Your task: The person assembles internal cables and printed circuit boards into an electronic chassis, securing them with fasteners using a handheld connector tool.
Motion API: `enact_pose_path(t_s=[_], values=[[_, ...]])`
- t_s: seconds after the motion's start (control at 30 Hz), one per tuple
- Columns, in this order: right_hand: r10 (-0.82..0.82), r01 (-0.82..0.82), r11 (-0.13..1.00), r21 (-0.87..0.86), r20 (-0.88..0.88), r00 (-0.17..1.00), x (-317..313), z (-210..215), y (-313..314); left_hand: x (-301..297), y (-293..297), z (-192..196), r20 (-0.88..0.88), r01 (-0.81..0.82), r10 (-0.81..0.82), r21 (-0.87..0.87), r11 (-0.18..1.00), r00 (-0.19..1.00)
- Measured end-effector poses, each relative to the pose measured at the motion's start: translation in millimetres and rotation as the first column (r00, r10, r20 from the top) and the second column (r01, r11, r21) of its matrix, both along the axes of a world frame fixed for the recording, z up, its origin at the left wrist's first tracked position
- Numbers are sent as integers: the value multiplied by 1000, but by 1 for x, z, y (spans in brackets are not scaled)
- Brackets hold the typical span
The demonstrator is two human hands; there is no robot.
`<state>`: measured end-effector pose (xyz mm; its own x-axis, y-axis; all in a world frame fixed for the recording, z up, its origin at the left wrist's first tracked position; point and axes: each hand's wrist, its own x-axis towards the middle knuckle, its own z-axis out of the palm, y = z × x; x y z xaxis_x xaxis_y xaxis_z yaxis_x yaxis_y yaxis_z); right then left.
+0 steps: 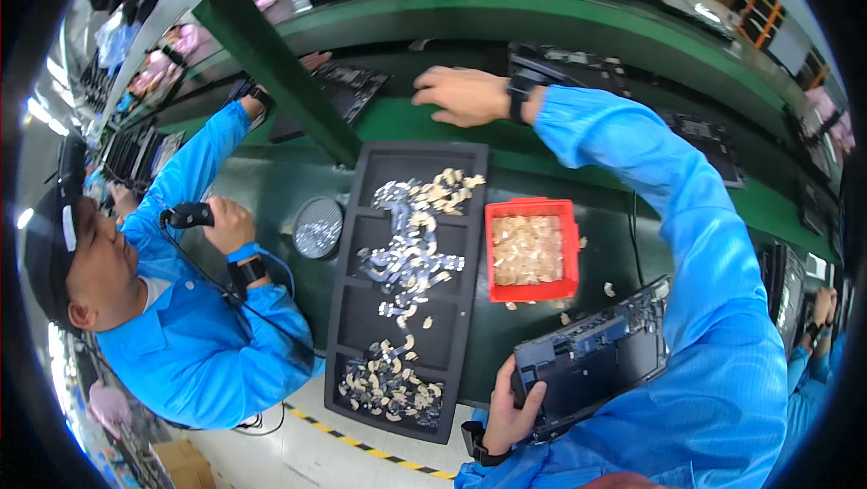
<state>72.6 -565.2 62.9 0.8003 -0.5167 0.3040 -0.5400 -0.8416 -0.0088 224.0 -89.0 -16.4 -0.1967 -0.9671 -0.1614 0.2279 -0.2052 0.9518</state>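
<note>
My left hand (pixel 513 406) grips the near left edge of a dark, opened laptop base (pixel 596 358), thumb on top. The base is tilted, with circuit boards along its upper part. My right hand (pixel 462 96) reaches far forward over the green line, its fingers apart and nothing in them. Just right of that hand, another opened laptop base (pixel 569 65) is partly covered by my wrist and sleeve. Between my arms stands a red bin (pixel 571 250) of small pale pieces. Left of it lies a black compartment tray (pixel 465 245) with small metallic and cream-coloured parts.
A co-worker in blue (pixel 203 335) at the left holds a black corded tool (pixel 188 215). Near them are a round dish (pixel 318 227) of small silvery parts and a laptop base (pixel 348 92). A green post (pixel 280 74) rises ahead. Loose scraps lie around the red bin.
</note>
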Motion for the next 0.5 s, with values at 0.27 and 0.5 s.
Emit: enact_pose_path(t_s=[0.27, 0.5], values=[[-769, 788, 616, 7, -214, 603, -262, -23, 192, -2, -11, 1, -15, 84, -86, -93, 992, 996], [-880, 868, 473, -149, -49, 472, -337, -74, 242, -1, -13, 2, 4, 132, -132, -86, 988, 991]])
